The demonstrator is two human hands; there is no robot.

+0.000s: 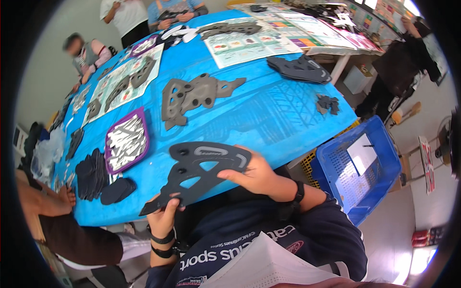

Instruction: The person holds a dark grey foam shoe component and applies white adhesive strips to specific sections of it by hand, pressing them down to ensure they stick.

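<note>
A flat, dark grey panel [192, 172] with triangular cut-outs, round black dots and light curved lines is held up over the near edge of the table. My left hand [163, 215] pinches its narrow lower-left end, the thumb on top. At its wider right end my right hand [254, 175] grips the edge, with the thumb lying across the upper face and the other fingers mostly hidden behind. Beyond the panel lie joined grey pieces with holes [194, 93]. A purple-rimmed basket [146, 135] of white strips stands to the left.
Stacked dark pieces [91, 175] and rounded dark pieces [118, 191] lie on the blue-covered table [269, 127], near a neighbour's hand [66, 196]. Far right are dark panels [297, 69] and small dark pieces [328, 104]. A blue crate [386, 168] stands right. Other people surround the table.
</note>
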